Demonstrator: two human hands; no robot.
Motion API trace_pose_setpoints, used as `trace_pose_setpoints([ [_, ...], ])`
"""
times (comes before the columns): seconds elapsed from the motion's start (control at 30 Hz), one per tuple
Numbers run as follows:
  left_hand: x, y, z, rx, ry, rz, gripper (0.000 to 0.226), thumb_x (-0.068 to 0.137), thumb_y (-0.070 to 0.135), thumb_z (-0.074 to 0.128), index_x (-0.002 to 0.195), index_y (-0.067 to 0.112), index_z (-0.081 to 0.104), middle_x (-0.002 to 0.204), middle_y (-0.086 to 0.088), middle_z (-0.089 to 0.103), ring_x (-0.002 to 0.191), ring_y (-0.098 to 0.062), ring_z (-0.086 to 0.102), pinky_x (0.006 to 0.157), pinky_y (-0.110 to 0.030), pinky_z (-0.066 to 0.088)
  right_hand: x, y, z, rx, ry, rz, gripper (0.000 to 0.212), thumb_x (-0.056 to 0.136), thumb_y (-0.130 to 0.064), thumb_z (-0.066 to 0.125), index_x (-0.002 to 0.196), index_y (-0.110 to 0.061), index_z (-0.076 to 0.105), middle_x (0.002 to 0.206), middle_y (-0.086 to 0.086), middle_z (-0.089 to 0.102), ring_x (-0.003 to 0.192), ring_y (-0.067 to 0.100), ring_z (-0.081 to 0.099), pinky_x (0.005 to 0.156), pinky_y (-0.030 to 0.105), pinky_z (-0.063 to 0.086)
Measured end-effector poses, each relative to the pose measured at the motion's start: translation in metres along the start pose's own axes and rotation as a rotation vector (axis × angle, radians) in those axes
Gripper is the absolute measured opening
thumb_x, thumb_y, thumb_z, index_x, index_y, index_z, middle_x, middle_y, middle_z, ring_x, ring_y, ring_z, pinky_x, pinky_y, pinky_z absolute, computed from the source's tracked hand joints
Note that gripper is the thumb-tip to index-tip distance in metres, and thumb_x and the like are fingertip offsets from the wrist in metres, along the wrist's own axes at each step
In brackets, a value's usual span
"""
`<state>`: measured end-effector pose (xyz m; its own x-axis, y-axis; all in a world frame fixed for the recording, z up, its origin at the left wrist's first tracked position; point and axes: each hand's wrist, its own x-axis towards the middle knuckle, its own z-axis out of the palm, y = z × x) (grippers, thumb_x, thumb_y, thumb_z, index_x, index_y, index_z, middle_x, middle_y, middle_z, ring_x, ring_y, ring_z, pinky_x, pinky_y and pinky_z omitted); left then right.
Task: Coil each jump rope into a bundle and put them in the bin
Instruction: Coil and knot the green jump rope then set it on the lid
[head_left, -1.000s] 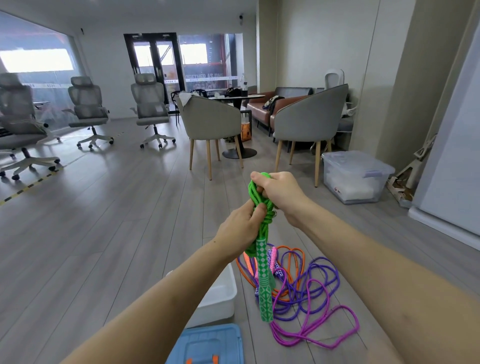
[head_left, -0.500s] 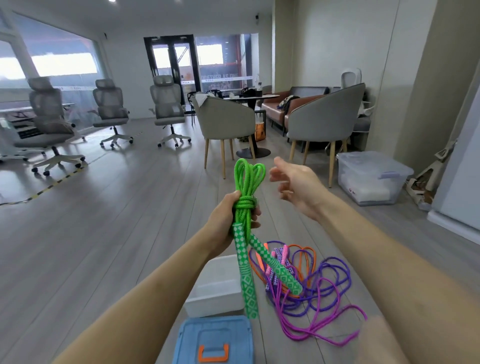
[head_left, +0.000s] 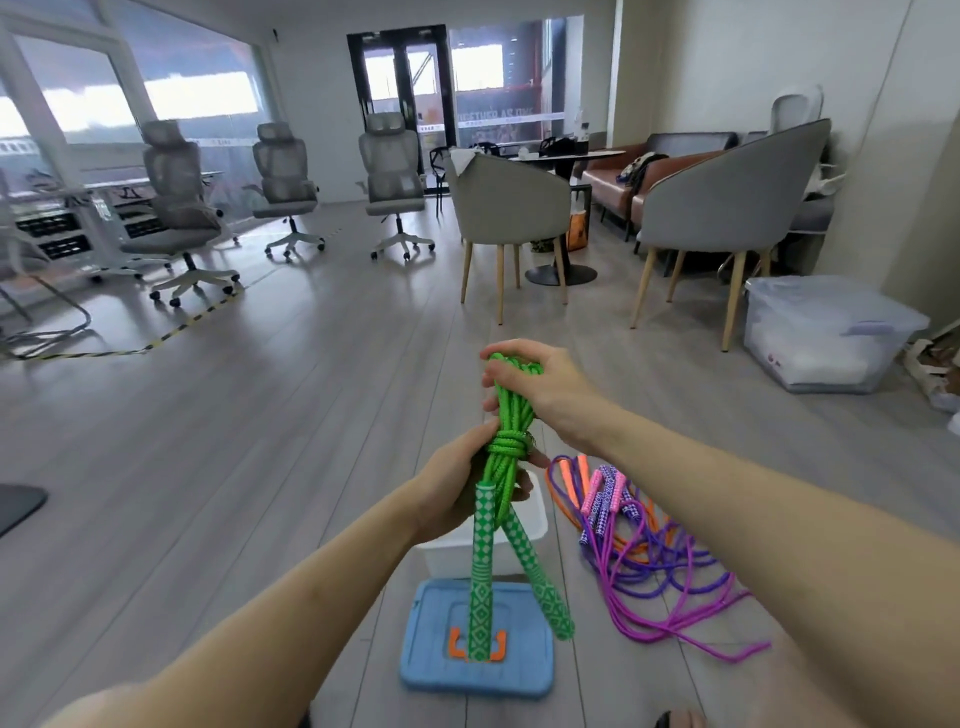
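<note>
We hold the green jump rope (head_left: 506, 415) coiled and wrapped above the white bin (head_left: 537, 525): left hand (head_left: 467, 493) gripping below the wraps, right hand (head_left: 540, 379) clutching the loops; the pink, purple and orange ropes (head_left: 654, 551) lie loose on the floor, uncoiled

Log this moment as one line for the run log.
green rope: coiled, wrapped, both handles hanging | left hand: grips wrap | right hand: grips top loops | white bin: below | other ropes: loose on floor

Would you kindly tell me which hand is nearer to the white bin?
Left. The left hand grips the green jump rope just above the white bin; the right hand holds its loops higher up.
</note>
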<state>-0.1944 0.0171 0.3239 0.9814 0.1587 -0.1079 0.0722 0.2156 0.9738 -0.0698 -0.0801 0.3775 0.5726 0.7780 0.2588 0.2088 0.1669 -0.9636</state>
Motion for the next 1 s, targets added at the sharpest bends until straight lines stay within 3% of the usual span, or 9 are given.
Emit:
trace_pose_setpoints([
  [0.1,-0.008,-0.019,-0.013,0.008,0.086,0.032,0.055,0.104,0.053,0.044,0.133,0.009,0.058,0.127,-0.016,0.067,0.101,-0.027,0.067,0.102,-0.056,0.051,0.015,0.013,0.03,-0.05,0.081,0.019,0.018,0.102,-0.013,0.061,0.115,-0.002,0.065,0.078,0.011,0.056,0.064,0.021,0.058,0.061,0.032,0.052],
  [0.2,-0.016,-0.031,-0.027,0.107,0.195,0.103,0.037,0.104,0.04,0.054,0.128,0.013,0.056,0.123,-0.015,0.065,0.106,-0.027,0.069,0.096,-0.059,0.055,0.031,0.025,0.056,-0.1,0.064,0.05,0.009,0.103,-0.016,0.059,0.104,-0.008,0.062,0.07,0.008,0.049,0.058,0.02,0.049,0.055,0.034,0.044],
  [0.3,-0.026,-0.031,-0.043,0.137,0.256,0.146,0.03,0.107,0.032,0.049,0.129,0.014,0.056,0.117,-0.016,0.069,0.101,-0.026,0.072,0.091,-0.052,0.057,0.042,0.029,0.073,-0.027,0.059,0.083,0.009,0.104,-0.015,0.057,0.097,-0.01,0.058,0.066,0.007,0.044,0.055,0.02,0.044,0.052,0.035,0.041],
  [0.43,-0.035,-0.028,-0.063,0.175,0.316,0.161,0.035,0.107,0.04,0.044,0.13,0.017,0.056,0.116,-0.013,0.072,0.096,-0.027,0.074,0.082,-0.036,0.057,0.05,0.038,0.09,0.033,0.032,0.107,0.009,0.105,-0.016,0.056,0.102,-0.007,0.058,0.069,0.008,0.047,0.057,0.019,0.046,0.054,0.034,0.043],
  [0.53,-0.034,-0.028,-0.07,0.144,0.367,0.095,0.047,0.106,0.052,0.041,0.124,0.012,0.059,0.11,-0.012,0.072,0.089,-0.026,0.073,0.072,-0.038,0.056,0.056,0.048,0.107,-0.004,0.021,0.108,0.01,0.104,-0.019,0.058,0.101,-0.01,0.06,0.073,0.009,0.05,0.062,0.02,0.048,0.056,0.034,0.044],
  [0.63,-0.031,-0.029,-0.071,0.107,0.393,0.084,0.042,0.108,0.046,0.042,0.121,0.009,0.058,0.104,-0.013,0.068,0.083,-0.026,0.071,0.058,-0.035,0.055,0.061,0.053,0.118,0.008,0.046,0.145,0.011,0.104,-0.021,0.058,0.098,-0.012,0.06,0.07,0.008,0.047,0.058,0.02,0.045,0.053,0.036,0.041],
  [0.77,-0.028,-0.027,-0.072,0.092,0.406,0.088,0.036,0.109,0.039,0.041,0.118,0.008,0.056,0.105,-0.012,0.068,0.082,-0.024,0.072,0.066,-0.043,0.055,0.066,0.056,0.121,0.067,0.092,0.173,0.013,0.105,-0.019,0.056,0.095,-0.011,0.058,0.067,0.006,0.044,0.053,0.017,0.042,0.049,0.032,0.039],
  [0.9,-0.031,-0.025,-0.075,0.032,0.376,0.113,0.038,0.108,0.041,0.042,0.122,0.008,0.054,0.115,-0.013,0.072,0.089,-0.029,0.075,0.074,-0.049,0.058,0.067,0.05,0.116,0.174,0.102,0.175,0.016,0.105,-0.023,0.057,0.106,-0.007,0.057,0.079,0.01,0.053,0.062,0.018,0.052,0.057,0.032,0.046],
  [1.0,-0.033,-0.031,-0.081,-0.089,0.351,0.102,0.051,0.107,0.048,0.043,0.135,0.004,0.044,0.121,-0.013,0.072,0.099,-0.036,0.074,0.073,-0.05,0.061,0.057,0.053,0.104,0.263,-0.011,0.317,0.044,0.102,-0.044,0.057,0.126,-0.006,0.056,0.107,0.014,0.065,0.092,0.023,0.065,0.079,0.034,0.053],
])
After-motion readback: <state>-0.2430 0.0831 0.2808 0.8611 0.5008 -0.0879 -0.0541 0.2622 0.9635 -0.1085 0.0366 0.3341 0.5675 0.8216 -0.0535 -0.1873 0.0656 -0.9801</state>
